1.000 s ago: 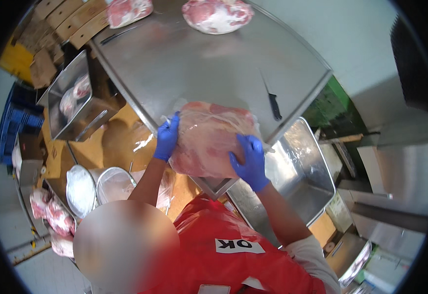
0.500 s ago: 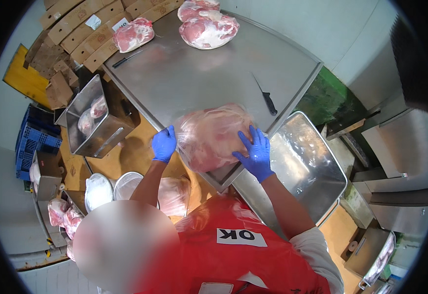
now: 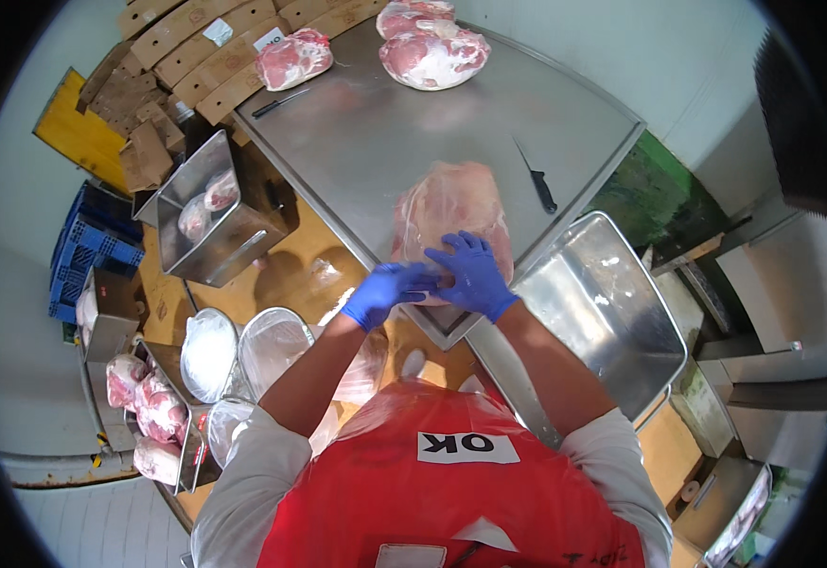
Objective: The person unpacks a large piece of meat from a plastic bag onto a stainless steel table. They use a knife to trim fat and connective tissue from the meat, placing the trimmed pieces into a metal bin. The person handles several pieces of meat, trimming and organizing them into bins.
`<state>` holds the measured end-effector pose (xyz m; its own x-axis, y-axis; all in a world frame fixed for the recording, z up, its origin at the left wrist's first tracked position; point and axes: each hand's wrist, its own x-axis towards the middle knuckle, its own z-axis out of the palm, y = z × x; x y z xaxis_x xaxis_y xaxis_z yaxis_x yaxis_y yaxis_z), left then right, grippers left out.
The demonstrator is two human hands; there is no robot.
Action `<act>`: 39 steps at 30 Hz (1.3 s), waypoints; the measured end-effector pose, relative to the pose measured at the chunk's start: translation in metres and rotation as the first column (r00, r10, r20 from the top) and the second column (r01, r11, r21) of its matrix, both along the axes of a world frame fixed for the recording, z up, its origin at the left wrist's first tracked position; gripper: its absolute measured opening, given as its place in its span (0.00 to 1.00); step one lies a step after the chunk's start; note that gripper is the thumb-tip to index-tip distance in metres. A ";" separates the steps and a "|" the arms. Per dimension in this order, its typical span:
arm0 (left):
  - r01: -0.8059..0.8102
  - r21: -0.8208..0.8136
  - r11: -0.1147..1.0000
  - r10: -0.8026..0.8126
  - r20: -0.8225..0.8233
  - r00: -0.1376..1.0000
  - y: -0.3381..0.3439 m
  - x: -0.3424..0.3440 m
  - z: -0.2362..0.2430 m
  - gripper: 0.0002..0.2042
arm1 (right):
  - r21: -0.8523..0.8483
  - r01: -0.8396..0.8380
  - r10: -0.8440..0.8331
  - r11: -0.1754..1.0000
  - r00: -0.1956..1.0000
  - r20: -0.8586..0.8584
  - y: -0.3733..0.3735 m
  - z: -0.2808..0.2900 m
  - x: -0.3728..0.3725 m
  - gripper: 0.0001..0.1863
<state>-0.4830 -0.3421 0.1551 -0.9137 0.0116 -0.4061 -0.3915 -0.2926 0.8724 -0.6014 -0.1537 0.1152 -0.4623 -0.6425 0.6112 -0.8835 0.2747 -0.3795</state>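
Note:
A broad, pale pink slab of meat (image 3: 448, 194) in clear plastic lies on the steel table's near corner. My blue-gloved left hand (image 3: 387, 292) is at its lower left edge, fingers reaching rightward; their tips are hard to make out. My blue-gloved right hand (image 3: 470, 275) rests spread on the lower part, close beside the left. A black-handled knife (image 3: 543, 189) lies to the meat's right.
Meat cuts (image 3: 432, 59) and another knife (image 3: 267, 106) lie at the table's far side. Steel bins stand left (image 3: 201, 260) and right (image 3: 622, 312). Cardboard (image 3: 196, 57), blue crates (image 3: 92, 251), lined round containers (image 3: 207, 355) and a meat-filled bin (image 3: 153, 417) are leftward.
The wrapped meat has turned so its long side runs away from me. My left hand has moved rightward from the meat's side to its near edge, beside my right hand.

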 end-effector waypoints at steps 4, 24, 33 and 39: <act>-0.319 -0.928 0.190 -0.339 -0.367 0.866 0.003 -0.001 -0.040 0.22 | 0.017 0.026 -0.028 1.000 0.980 0.196 0.019 -0.032 -0.013 0.11; 0.245 -0.494 0.834 -0.516 -0.545 0.660 0.015 -0.051 -0.038 0.09 | 0.002 0.500 -0.348 0.866 0.599 0.721 0.053 0.006 0.005 0.14; 0.370 -0.695 0.617 -0.783 -0.490 0.383 0.089 -0.048 -0.010 0.08 | 0.058 0.484 -0.369 0.873 0.581 0.725 0.061 -0.053 0.101 0.22; 0.163 -0.870 0.466 -0.826 -0.362 0.433 0.077 -0.071 -0.014 0.13 | 0.195 0.438 -0.452 0.877 0.620 0.641 0.068 -0.045 0.096 0.13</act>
<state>-0.5544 -0.2653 0.1411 -0.7535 0.6311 0.1840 0.5567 0.4636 0.6893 -0.5057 -0.0859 0.0700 -0.9660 -0.2567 0.0316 -0.1801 0.5800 -0.7945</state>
